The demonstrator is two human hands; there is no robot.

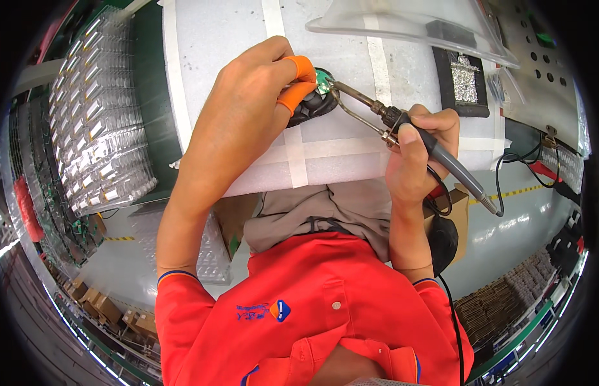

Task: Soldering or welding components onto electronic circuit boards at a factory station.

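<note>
My left hand (251,96), with orange finger cots on thumb and index finger, is closed in a pinch at the edge of a small green circuit board (323,82). The board lies at a rounded black housing (315,106) on the white foam work surface (229,32). Gripped in my right hand (418,151) is a soldering iron (395,118) with a thin metal tube running beside its shaft. Its tip points left and meets the right side of the board. My fingers hide part of the board and housing, and any small wire between them cannot be made out.
A black-framed tray of silvery solder scraps (465,77) sits at the right. Clear plastic sheeting (402,26) lies along the far side. Stacked clear trays (100,116) stand at the left. A perforated metal box (544,71) is far right, with a black cable (499,186) hanging near it.
</note>
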